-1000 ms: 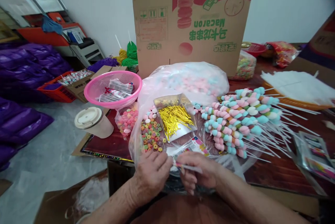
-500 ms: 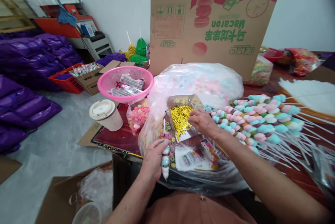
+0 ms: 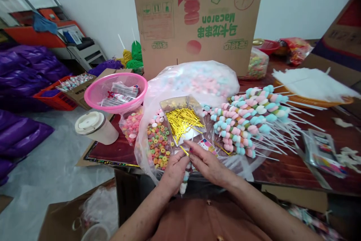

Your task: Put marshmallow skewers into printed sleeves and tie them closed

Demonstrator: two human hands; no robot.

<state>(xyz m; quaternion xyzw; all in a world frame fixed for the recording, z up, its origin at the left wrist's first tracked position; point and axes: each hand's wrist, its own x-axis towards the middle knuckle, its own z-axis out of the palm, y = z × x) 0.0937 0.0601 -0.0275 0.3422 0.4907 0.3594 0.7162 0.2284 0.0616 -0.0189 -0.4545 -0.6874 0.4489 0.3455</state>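
My left hand (image 3: 174,169) grips a bagged marshmallow skewer (image 3: 184,181) that hangs down below my fingers. My right hand (image 3: 205,162) meets it at the top of the bag and pinches a gold twist tie (image 3: 184,150). Just beyond my hands an open pouch of gold twist ties (image 3: 182,120) lies on a big clear plastic bag, with coloured ring candies (image 3: 159,145) to its left. A pile of pink, blue and white marshmallow skewers (image 3: 248,120) lies to the right, sticks pointing right.
A large Macaron carton (image 3: 197,19) stands at the back. A pink basket (image 3: 115,92) of packets, a lidded paper cup (image 3: 96,127), a bag of marshmallows (image 3: 197,81) and a stack of printed bags (image 3: 321,150) are on the dark table. Purple sacks (image 3: 22,128) lie on the floor.
My right hand has come back from the pouch of gold ties to my left hand with a tie. The bagged skewer stays in my left hand.
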